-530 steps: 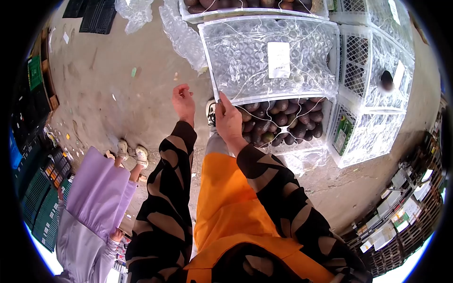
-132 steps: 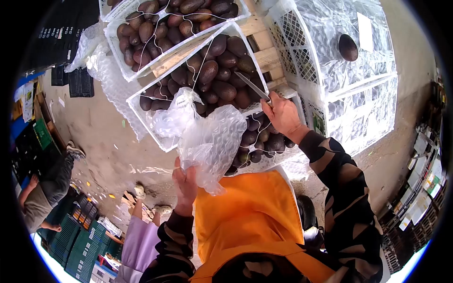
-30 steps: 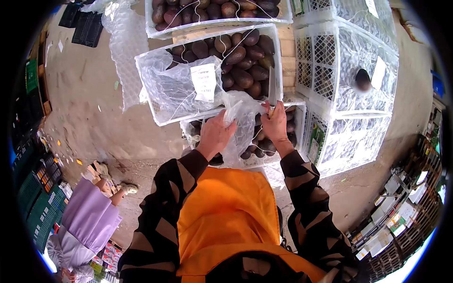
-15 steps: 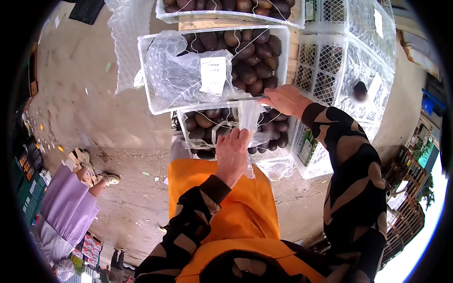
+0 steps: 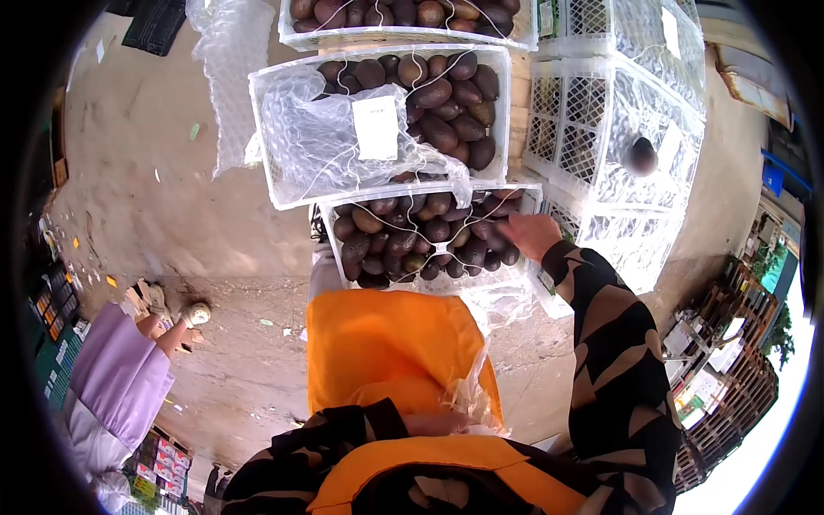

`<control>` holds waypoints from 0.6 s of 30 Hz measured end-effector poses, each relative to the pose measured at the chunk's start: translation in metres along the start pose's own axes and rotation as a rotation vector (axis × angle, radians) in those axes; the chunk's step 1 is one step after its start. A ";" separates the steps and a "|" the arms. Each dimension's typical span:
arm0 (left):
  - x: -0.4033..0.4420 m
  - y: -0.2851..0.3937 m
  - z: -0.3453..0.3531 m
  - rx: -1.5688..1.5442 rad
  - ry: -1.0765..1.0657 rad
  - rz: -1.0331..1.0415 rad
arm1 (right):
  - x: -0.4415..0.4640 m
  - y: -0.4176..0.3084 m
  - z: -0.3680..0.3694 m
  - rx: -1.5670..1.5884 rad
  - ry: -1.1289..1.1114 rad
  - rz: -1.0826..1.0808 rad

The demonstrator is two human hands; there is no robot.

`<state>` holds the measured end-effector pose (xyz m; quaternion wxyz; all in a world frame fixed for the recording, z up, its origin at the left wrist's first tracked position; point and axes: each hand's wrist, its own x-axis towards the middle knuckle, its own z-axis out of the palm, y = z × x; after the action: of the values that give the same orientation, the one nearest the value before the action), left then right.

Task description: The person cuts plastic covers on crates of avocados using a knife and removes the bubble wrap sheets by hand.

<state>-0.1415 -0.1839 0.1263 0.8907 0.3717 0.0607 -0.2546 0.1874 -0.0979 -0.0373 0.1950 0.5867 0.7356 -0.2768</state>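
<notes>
White plastic upper crate point(image 5: 259, 129): while crumpled clear bubble wrap point(image 5: 296, 137) covers its left, dark oval avocados point(image 5: 438, 133) show at right.
Left hand point(image 5: 436, 423): against orange cloth apron point(image 5: 386, 343), fingers closed on torn clear film point(image 5: 470, 396).
White plastic lower crate point(image 5: 530, 202): avocado-filled, just below.
Right hand point(image 5: 532, 235): over its right end, fingers curled; grasp cannot be told.

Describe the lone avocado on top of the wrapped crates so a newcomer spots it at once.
Find the stack of crates wrapped in clear film, to the right of the open avocado crates. On top of the film, just beside a pale paper label, lies one dark avocado. The open crates hold many avocados; this one lies alone, outside on the wrapping.
</notes>
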 end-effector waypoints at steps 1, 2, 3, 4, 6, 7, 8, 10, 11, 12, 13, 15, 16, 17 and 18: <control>-0.012 0.003 -0.002 -0.007 -0.037 -0.027 | -0.036 -0.007 0.003 0.054 -0.140 0.079; -0.022 0.003 -0.010 0.001 -0.056 -0.047 | -0.059 -0.012 0.003 0.096 -0.260 0.147; -0.021 -0.019 -0.026 -0.004 0.203 -0.056 | -0.078 -0.017 0.007 0.186 -0.159 0.209; -0.039 0.004 -0.065 0.208 0.638 0.098 | -0.092 -0.024 0.010 0.285 -0.071 0.270; -0.064 0.045 -0.161 0.758 1.158 0.140 | -0.081 -0.042 0.002 0.516 0.136 0.467; -0.070 0.040 -0.218 0.964 1.267 0.242 | -0.061 -0.049 -0.013 0.578 0.229 0.515; -0.081 0.051 -0.261 1.047 1.285 0.229 | -0.035 -0.055 -0.031 0.672 0.346 0.517; -0.098 0.099 -0.313 1.299 1.380 0.055 | 0.034 -0.057 -0.040 0.740 0.565 0.529; -0.103 0.110 -0.338 1.424 1.460 0.137 | 0.070 -0.062 -0.053 0.774 0.605 0.558; -0.113 0.123 -0.353 1.652 1.500 0.158 | 0.105 -0.064 -0.063 0.907 0.518 0.609; -0.124 0.117 -0.375 1.586 1.545 0.063 | 0.143 -0.077 -0.081 0.838 0.601 0.527; -0.140 0.095 -0.387 1.361 1.491 -0.254 | 0.190 -0.096 -0.102 0.767 0.672 0.448; -0.145 0.086 -0.382 1.203 1.386 -0.462 | 0.203 -0.098 -0.107 0.770 0.669 0.450; -0.144 0.066 -0.377 1.211 1.402 -0.476 | 0.212 -0.098 -0.112 0.780 0.617 0.482; -0.145 0.049 -0.374 1.223 1.303 -0.578 | 0.219 -0.100 -0.116 0.791 0.563 0.515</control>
<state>-0.2117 0.1640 -0.0677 0.2334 0.8151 0.4929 -0.1954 0.0434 0.1255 -0.0636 -0.1833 0.8277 0.4319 -0.3079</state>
